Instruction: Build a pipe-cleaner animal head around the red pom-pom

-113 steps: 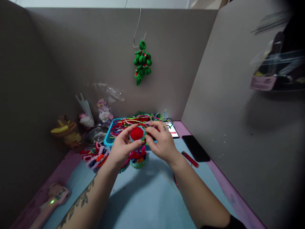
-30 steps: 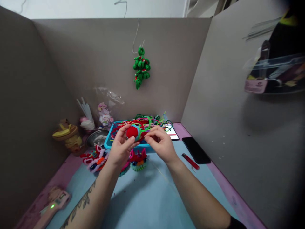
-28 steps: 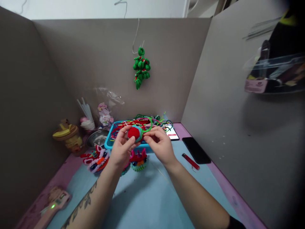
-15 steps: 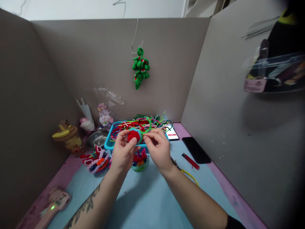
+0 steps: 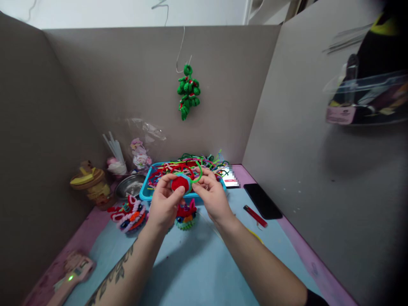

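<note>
A round red piece with a light-blue rim (image 5: 179, 184), seemingly made of fuzzy pipe cleaner, is gripped between the thumb and fingers of my left hand (image 5: 165, 199). From its right edge a bright green pipe cleaner (image 5: 199, 171) curves upward. My right hand (image 5: 210, 191) pinches the green strand close to the rim. Below my hands, a small red and green fuzzy lion-head figure (image 5: 185, 219) sits on the blue mat (image 5: 197, 263). Left of my left hand stands a pink and red lion-head figure (image 5: 130, 216).
Behind my hands is a blue basket (image 5: 145, 192) heaped with pipe cleaners. A metal bowl (image 5: 130, 185) and a lidded cup (image 5: 92, 185) stand left. On the right lie a black phone (image 5: 263, 200) and a red-handled tool (image 5: 255, 215). A green ornament (image 5: 188, 91) hangs on the back panel.
The green strand's loop has shifted and now stands up in a curve beside my right fingers. My right hand has turned slightly; the red piece has moved a little right.
</note>
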`<state>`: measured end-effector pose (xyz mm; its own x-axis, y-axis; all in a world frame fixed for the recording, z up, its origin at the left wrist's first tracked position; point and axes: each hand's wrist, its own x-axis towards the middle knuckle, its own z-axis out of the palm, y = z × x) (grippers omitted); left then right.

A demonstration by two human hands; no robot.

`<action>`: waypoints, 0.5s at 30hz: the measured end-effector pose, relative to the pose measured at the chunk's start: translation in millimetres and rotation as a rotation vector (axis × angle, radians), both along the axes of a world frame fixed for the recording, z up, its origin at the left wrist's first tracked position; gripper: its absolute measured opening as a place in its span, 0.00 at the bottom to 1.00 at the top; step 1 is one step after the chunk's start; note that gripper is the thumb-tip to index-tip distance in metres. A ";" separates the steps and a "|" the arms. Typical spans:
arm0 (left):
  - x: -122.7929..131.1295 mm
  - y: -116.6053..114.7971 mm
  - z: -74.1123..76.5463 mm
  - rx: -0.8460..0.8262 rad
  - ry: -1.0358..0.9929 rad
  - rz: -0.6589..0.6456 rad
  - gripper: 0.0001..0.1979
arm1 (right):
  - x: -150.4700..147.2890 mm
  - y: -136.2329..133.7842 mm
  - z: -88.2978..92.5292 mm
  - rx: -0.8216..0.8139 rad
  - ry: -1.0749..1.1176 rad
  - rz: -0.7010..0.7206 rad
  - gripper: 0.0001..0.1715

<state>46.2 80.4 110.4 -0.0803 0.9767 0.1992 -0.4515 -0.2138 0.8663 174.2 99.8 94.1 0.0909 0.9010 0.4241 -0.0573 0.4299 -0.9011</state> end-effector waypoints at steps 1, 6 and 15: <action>-0.2 0.2 -0.7 0.008 0.013 -0.005 0.22 | -0.5 -0.6 -0.6 0.013 -0.010 -0.011 0.08; -2.3 1.2 -7.4 0.069 0.115 0.006 0.20 | -4.0 -5.5 -2.0 0.054 -0.030 -0.078 0.08; -6.3 0.6 -8.5 0.105 0.188 0.005 0.18 | 0.5 -12.3 8.7 0.022 -0.115 -0.118 0.07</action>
